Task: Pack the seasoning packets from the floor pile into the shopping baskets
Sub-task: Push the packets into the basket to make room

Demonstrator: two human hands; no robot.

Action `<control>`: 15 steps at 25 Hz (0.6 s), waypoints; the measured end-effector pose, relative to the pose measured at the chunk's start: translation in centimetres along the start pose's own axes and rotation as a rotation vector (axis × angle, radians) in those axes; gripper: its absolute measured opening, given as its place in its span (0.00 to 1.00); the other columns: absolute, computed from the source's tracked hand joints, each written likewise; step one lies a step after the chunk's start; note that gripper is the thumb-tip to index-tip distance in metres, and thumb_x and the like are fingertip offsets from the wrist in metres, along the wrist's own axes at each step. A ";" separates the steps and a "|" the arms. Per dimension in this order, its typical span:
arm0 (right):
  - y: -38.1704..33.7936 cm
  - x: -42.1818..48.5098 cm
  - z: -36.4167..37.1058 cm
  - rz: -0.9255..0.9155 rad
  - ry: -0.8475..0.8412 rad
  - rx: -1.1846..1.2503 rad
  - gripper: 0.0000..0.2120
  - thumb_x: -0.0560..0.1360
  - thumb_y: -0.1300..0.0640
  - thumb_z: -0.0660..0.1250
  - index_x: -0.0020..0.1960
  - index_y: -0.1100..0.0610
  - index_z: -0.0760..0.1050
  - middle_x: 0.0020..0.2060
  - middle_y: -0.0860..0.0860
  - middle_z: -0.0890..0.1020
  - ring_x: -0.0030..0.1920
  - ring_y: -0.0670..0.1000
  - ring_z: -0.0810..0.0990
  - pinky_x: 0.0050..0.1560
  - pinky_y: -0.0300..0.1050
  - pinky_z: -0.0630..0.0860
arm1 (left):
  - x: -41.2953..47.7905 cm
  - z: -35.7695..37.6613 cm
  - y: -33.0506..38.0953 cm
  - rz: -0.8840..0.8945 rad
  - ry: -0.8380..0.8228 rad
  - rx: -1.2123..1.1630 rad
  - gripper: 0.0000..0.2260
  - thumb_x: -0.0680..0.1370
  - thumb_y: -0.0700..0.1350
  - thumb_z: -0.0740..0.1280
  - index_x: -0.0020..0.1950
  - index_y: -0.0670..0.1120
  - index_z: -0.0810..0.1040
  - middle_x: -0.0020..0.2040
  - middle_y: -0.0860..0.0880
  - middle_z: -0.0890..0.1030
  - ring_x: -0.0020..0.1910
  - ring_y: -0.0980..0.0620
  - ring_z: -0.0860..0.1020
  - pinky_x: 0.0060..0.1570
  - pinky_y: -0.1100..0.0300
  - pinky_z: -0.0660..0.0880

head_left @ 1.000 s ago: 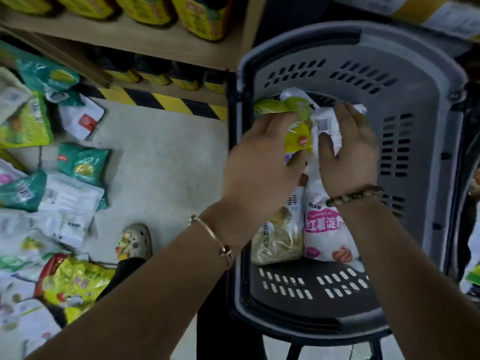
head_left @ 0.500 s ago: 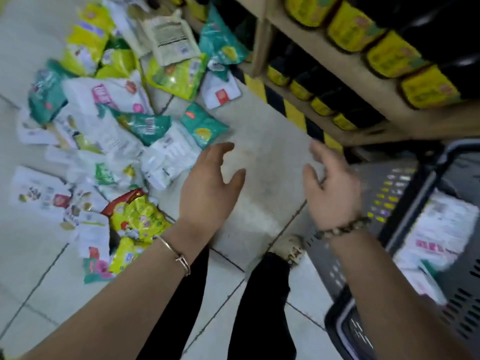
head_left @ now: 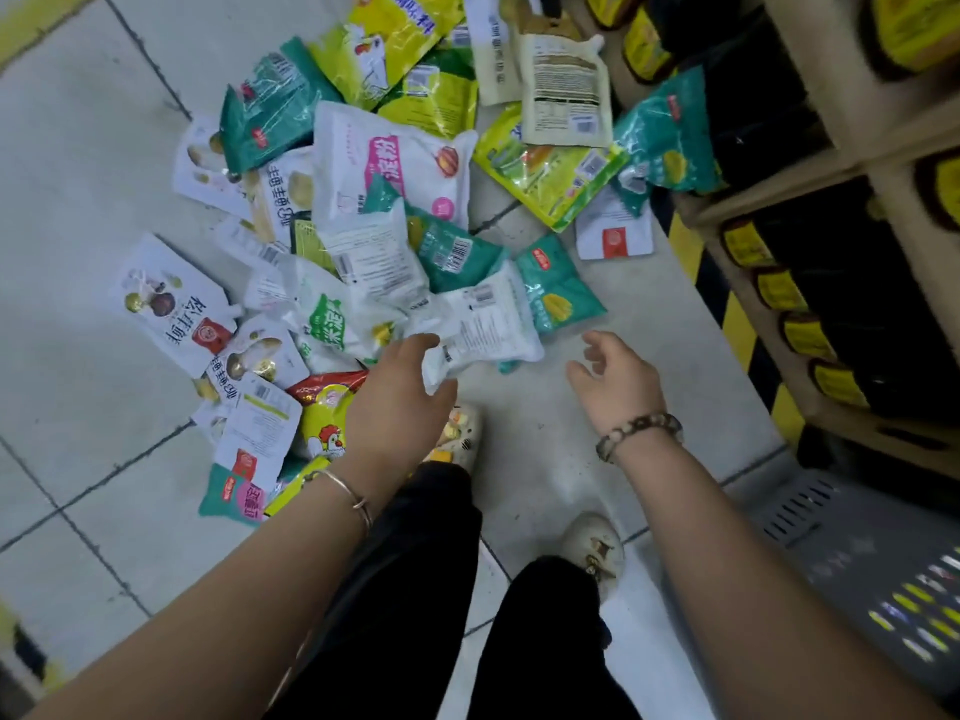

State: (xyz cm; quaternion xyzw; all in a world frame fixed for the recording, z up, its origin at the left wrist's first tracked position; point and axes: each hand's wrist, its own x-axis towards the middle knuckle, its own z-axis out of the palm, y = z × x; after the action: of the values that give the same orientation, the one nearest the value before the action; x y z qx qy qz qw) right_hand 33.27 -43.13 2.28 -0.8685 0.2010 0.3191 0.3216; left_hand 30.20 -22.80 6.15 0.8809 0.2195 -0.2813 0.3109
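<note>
White film packet (head_left: 483, 330) with a barcode label, at the near edge of the floor pile (head_left: 363, 200): likely the next pick (judgement). It lies partly on a teal packet (head_left: 561, 296), with its long axis running from the near-left corner away and to the right. That near-left corner sits in the gap between thumb and forefinger of the left hand (head_left: 400, 402). The digits are spread to either side of it and not visibly pinched; contact cannot be told through the blur. Right hand (head_left: 618, 381): over bare tile just right of the same packet, fingers loosely curled, holding nothing. Left is the nearer hand, already at the corner; the right would have to reach across to the packet's far edge. Grey basket (head_left: 857, 563) sits low right, beyond the right forearm, so a lifted packet must travel right and back toward the body. Note: the packets overlap, so a pinch at one corner may drag the neighbours, and the packet will probably hang limp. Most of the pile is on the floor; task far from complete.
</note>
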 end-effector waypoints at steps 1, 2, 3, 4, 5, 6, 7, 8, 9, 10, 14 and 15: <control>-0.2 1.5 1.4 0.031 -0.041 0.001 0.19 0.74 0.54 0.65 0.64 0.53 0.71 0.58 0.52 0.78 0.57 0.53 0.76 0.53 0.41 0.70 | 0.9 0.2 -0.8 -0.019 -0.015 -0.008 0.20 0.76 0.47 0.66 0.68 0.51 0.70 0.65 0.49 0.73 0.58 0.47 0.75 0.49 0.56 0.71; -0.4 2.9 2.7 0.053 -0.077 -0.007 0.19 0.74 0.53 0.66 0.64 0.54 0.72 0.57 0.53 0.78 0.56 0.53 0.77 0.52 0.40 0.69 | 1.8 0.7 -1.6 -0.037 -0.026 -0.020 0.20 0.76 0.47 0.66 0.68 0.51 0.70 0.65 0.49 0.73 0.58 0.47 0.75 0.49 0.56 0.71; -0.3 4.4 4.0 0.075 -0.108 -0.018 0.19 0.73 0.53 0.66 0.64 0.55 0.72 0.57 0.54 0.78 0.56 0.54 0.77 0.50 0.39 0.67 | 2.6 1.2 -2.3 -0.056 -0.031 -0.033 0.20 0.76 0.47 0.66 0.68 0.51 0.70 0.65 0.48 0.73 0.58 0.47 0.76 0.49 0.56 0.71; -0.2 5.9 5.3 0.103 -0.131 -0.032 0.20 0.73 0.53 0.66 0.64 0.56 0.71 0.58 0.54 0.78 0.56 0.54 0.77 0.49 0.38 0.66 | 3.6 1.9 -2.9 -0.073 -0.034 -0.044 0.20 0.76 0.47 0.66 0.67 0.51 0.70 0.64 0.48 0.73 0.58 0.47 0.76 0.50 0.56 0.71; 0.1 7.3 6.5 0.137 -0.148 -0.048 0.20 0.74 0.53 0.66 0.64 0.56 0.71 0.58 0.55 0.78 0.57 0.55 0.76 0.49 0.38 0.66 | 4.4 2.6 -3.4 -0.084 -0.038 -0.055 0.19 0.76 0.47 0.66 0.67 0.51 0.70 0.64 0.47 0.74 0.58 0.46 0.75 0.51 0.56 0.72; 0.5 8.8 7.8 0.175 -0.165 -0.064 0.21 0.74 0.53 0.66 0.65 0.57 0.70 0.60 0.55 0.77 0.58 0.55 0.76 0.48 0.38 0.65 | 5.3 3.5 -4.1 -0.093 -0.042 -0.072 0.19 0.76 0.46 0.67 0.67 0.50 0.71 0.63 0.47 0.74 0.58 0.46 0.75 0.52 0.55 0.72; 0.8 10.3 8.9 0.212 -0.178 -0.075 0.22 0.74 0.53 0.67 0.65 0.58 0.69 0.61 0.55 0.76 0.59 0.55 0.75 0.48 0.39 0.64 | 6.1 4.4 -4.6 -0.100 -0.044 -0.093 0.19 0.76 0.45 0.67 0.66 0.49 0.71 0.63 0.47 0.74 0.58 0.46 0.75 0.52 0.55 0.72; 1.2 11.6 9.8 0.252 -0.190 -0.071 0.23 0.73 0.52 0.67 0.66 0.58 0.69 0.63 0.55 0.75 0.60 0.56 0.74 0.49 0.39 0.64 | 6.9 5.2 -5.0 -0.107 -0.048 -0.116 0.19 0.76 0.45 0.67 0.66 0.49 0.71 0.63 0.47 0.75 0.59 0.46 0.75 0.52 0.56 0.72; 1.5 12.9 10.7 0.293 -0.196 -0.048 0.25 0.73 0.51 0.68 0.66 0.59 0.68 0.63 0.56 0.74 0.61 0.56 0.74 0.50 0.40 0.65 | 7.7 6.1 -5.5 -0.114 -0.055 -0.139 0.18 0.76 0.44 0.67 0.66 0.48 0.72 0.62 0.47 0.75 0.59 0.47 0.75 0.53 0.56 0.72; 1.7 13.9 11.6 0.328 -0.199 -0.020 0.26 0.72 0.51 0.69 0.66 0.59 0.68 0.64 0.56 0.74 0.61 0.56 0.74 0.52 0.40 0.67 | 8.5 6.8 -5.8 -0.120 -0.065 -0.155 0.18 0.76 0.44 0.67 0.66 0.48 0.72 0.62 0.47 0.75 0.59 0.47 0.75 0.54 0.56 0.72; 2.5 16.4 15.2 0.412 -0.123 0.025 0.31 0.65 0.45 0.74 0.61 0.59 0.69 0.60 0.56 0.77 0.58 0.57 0.76 0.59 0.53 0.74 | 10.9 9.5 -7.0 -0.174 -0.086 -0.192 0.18 0.76 0.44 0.67 0.66 0.47 0.72 0.63 0.47 0.75 0.60 0.47 0.75 0.58 0.51 0.73; 2.6 16.6 15.7 0.423 -0.086 -0.006 0.31 0.64 0.43 0.74 0.60 0.58 0.70 0.59 0.55 0.77 0.58 0.57 0.76 0.59 0.55 0.73 | 11.2 9.9 -7.2 -0.181 -0.081 -0.202 0.18 0.76 0.44 0.67 0.65 0.48 0.72 0.63 0.48 0.76 0.59 0.48 0.75 0.58 0.51 0.73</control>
State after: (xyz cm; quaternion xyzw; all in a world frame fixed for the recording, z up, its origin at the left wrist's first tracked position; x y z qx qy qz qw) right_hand 37.02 -36.54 -19.47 -0.7936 0.3641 0.4168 0.2529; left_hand 31.00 -21.99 -10.43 0.8097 0.3128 -0.3199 0.3798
